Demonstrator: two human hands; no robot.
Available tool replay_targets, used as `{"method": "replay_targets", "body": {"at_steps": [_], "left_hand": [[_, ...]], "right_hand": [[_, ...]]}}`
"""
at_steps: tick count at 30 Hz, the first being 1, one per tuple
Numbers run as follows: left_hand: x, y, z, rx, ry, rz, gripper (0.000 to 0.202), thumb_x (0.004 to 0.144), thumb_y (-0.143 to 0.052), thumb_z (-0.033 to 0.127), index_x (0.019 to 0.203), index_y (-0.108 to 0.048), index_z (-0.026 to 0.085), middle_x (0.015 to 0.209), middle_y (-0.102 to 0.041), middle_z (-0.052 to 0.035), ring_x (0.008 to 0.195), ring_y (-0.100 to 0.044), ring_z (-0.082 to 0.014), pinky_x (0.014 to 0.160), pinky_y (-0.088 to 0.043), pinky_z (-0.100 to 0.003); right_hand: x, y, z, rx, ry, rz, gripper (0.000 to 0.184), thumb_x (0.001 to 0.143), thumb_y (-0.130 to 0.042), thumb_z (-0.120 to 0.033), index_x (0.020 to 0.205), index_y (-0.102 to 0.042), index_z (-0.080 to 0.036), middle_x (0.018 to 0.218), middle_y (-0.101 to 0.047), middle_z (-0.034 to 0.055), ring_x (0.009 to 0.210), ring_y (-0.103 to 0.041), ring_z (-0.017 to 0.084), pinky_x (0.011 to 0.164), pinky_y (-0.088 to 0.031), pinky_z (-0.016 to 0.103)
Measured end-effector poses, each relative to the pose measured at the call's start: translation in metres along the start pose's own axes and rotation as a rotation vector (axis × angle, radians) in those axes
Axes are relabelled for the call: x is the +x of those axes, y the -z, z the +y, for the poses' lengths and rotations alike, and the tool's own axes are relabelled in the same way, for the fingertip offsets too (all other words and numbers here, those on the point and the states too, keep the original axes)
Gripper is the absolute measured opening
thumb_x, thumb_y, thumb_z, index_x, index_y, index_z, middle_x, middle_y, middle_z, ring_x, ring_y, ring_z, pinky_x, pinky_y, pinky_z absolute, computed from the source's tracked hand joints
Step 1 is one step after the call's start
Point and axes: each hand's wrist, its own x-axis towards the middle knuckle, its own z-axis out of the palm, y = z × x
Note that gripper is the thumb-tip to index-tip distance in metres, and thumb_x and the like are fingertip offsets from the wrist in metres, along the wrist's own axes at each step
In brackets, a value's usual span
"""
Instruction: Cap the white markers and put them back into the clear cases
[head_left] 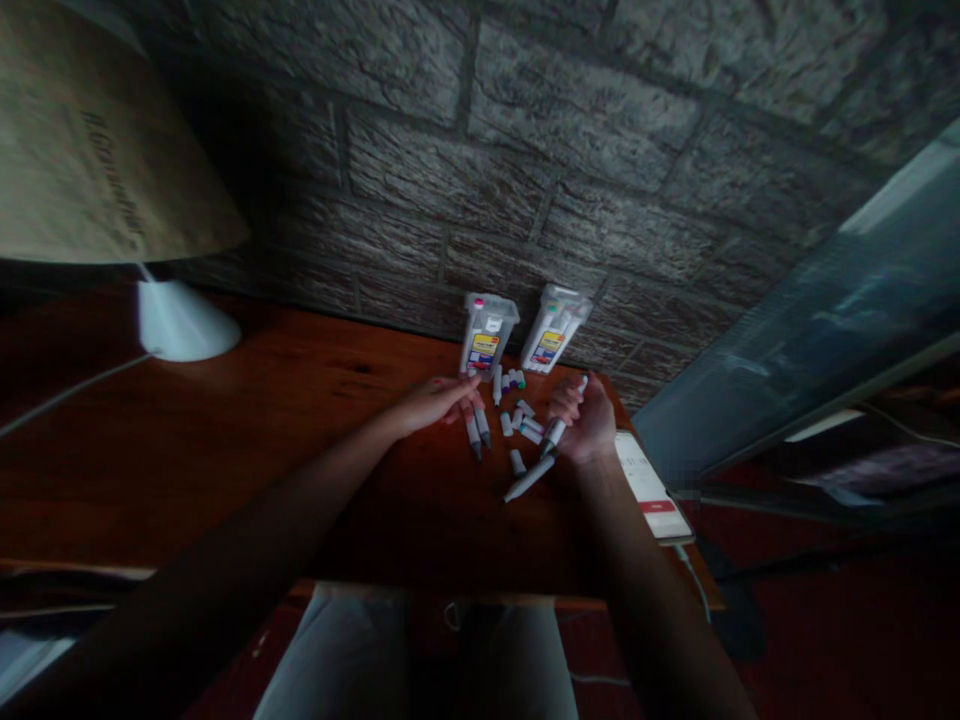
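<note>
My right hand [581, 415] is closed around a white marker [554, 434], held at a slant with its dark end pointing down. Just below it, another pale marker [529, 479] lies on the wooden table beside a loose cap [517, 462]. My left hand [446, 400] has its thumb and fingers stretched out, close to two grey-tipped markers [478, 432]; whether it touches them is unclear. Between my hands lie several short caps [532, 429] with coloured ends and one more marker [496, 385]. Behind them stand two clear plastic marker cases [489, 330], [556, 325] with yellow labels.
A lamp with a large beige shade [97, 150] and a white base [184, 325] stands at the left of the wooden table [315, 370]. A phone [651, 490] with a cable lies at the right edge. A stone wall [555, 110] rises behind.
</note>
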Motion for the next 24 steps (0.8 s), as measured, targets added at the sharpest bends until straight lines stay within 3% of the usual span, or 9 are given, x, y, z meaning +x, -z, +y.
{"method": "replay_targets", "body": {"at_steps": [6, 15, 24], "left_hand": [[-0.001, 0.000, 0.002, -0.001, 0.001, -0.015, 0.059, 0.094, -0.042, 0.065, 0.084, -0.071, 0.014, 0.064, -0.064, -0.0033, 0.048, -0.045, -0.0085, 0.048, -0.032, -0.022], [0.004, 0.001, -0.004, -0.026, -0.047, -0.024, 0.063, 0.090, -0.046, 0.070, 0.081, -0.072, 0.014, 0.061, -0.064, -0.0041, 0.045, -0.046, -0.0088, 0.047, -0.032, -0.023], [0.003, 0.000, -0.005, -0.070, -0.045, -0.016, 0.056, 0.092, -0.049, 0.064, 0.082, -0.073, 0.015, 0.063, -0.064, -0.0039, 0.047, -0.046, -0.0088, 0.048, -0.032, -0.023]], "right_hand": [[-0.001, 0.005, -0.002, -0.047, -0.021, -0.054, 0.009, 0.087, -0.053, -0.025, 0.081, -0.047, -0.021, 0.053, -0.036, -0.0099, 0.040, -0.027, 0.007, 0.036, -0.027, 0.019], [0.000, -0.008, 0.009, -0.381, 0.089, 0.097, 0.025, 0.086, -0.060, -0.041, 0.074, -0.048, -0.023, 0.048, -0.025, -0.0112, 0.040, -0.011, 0.008, 0.033, -0.020, 0.020], [0.001, -0.010, 0.015, -0.380, 0.066, 0.059, 0.022, 0.083, -0.057, -0.036, 0.069, -0.044, -0.024, 0.047, -0.022, -0.0110, 0.040, -0.007, 0.008, 0.034, -0.017, 0.021]]}}
